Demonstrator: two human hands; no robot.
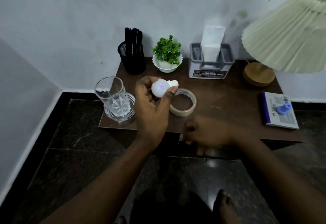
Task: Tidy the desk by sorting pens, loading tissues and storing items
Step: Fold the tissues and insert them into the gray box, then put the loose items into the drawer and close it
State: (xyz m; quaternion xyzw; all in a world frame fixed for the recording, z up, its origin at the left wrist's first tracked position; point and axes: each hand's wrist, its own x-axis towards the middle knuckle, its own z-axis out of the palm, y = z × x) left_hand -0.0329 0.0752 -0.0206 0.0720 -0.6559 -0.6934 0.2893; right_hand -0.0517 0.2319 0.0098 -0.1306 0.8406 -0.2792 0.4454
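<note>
Reading the counter point(220, 100) as a clock face with 6 nearest the person, the right hand point(202, 135) sits at the 6 o'clock edge. It is blurred, fingers bent downward over the front. I cannot tell whether it grips something there, perhaps a drawer pull.

The left hand point(151, 104) is raised at about 7 o'clock, thumb and fingertips pinching a white bulb point(159, 89) clear of the surface. A tape roll point(183, 112) lies flat just beyond it, near the centre.

A glass point(112, 98) stands at 9 o'clock, close to the corner, and a booklet point(278, 111) lies at 3.

At the back are a pen holder point(134, 60) at 11, a plant point(167, 51) at 12, a loaded tissue holder point(210, 65) at 1 and a lamp point(285, 37) at 2.

The pinch on the smooth bulb looks light. A slip could drop it onto the glass or the stone floor. A sharp tug at the front edge could also rock the glass.
</note>
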